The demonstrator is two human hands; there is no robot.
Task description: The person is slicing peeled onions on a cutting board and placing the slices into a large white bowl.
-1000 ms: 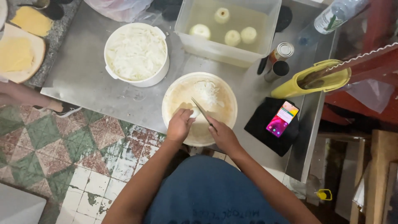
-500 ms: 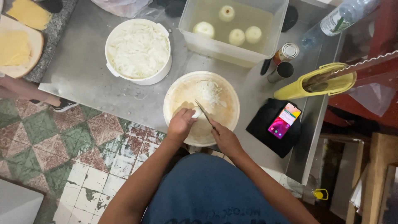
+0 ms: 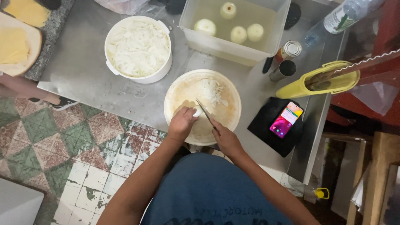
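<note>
a: where's the onion piece point(image 3: 198, 111)?

b: on the round cutting board point(image 3: 183, 93), near its front edge. the left hand point(image 3: 181, 123) is curled over it, pinning it down, and the right hand point(image 3: 225, 138) is closed around the handle of a knife point(image 3: 205, 113), the thin blade slanting up to touch the piece.

a: anything else on the board?

b: a loose heap of pale slices point(image 3: 211, 89) toward the far side. the board looks worn and stained, cream-coloured.

a: and the containers?

b: a round white tub point(image 3: 166, 68) to the left — nearly full of shredded onion, thin and tangled. behind the board, a clear rectangular bin point(image 3: 233, 49) of cloudy water with four peeled whole onions point(image 3: 238, 34) floating, smooth and round.

a: what's it all on?

b: a dull grey metal table point(image 3: 79, 71). to the right, two small metal cans point(image 3: 286, 59), a yellow plastic holder point(image 3: 310, 85) lying on its side, and a phone point(image 3: 286, 119) with a lit screen on a black cloth.
</note>
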